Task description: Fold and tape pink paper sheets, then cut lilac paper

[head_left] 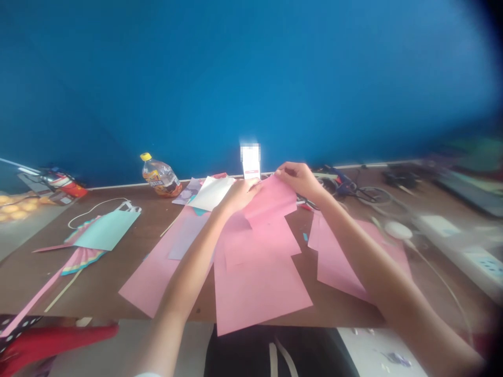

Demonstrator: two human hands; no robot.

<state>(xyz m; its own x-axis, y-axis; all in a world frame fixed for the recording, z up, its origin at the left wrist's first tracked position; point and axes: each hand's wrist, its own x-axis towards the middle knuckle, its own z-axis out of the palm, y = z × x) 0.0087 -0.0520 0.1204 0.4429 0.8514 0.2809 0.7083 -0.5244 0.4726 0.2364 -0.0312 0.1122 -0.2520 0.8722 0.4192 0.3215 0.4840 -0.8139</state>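
A plain blue wall [251, 78] backs a brown table [129, 251]. Over it, left hand [244, 192] and right hand [299, 177] pinch a thin pink sheet [272, 201] above straight-edged pink paper [263, 298]; farther left, a clear plastic bottle [160, 178], then pleated paper [83, 259].

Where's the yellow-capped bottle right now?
Head view, left of centre: the bottle is toward the back of the table, near the blue wall, just left of the purple paper.
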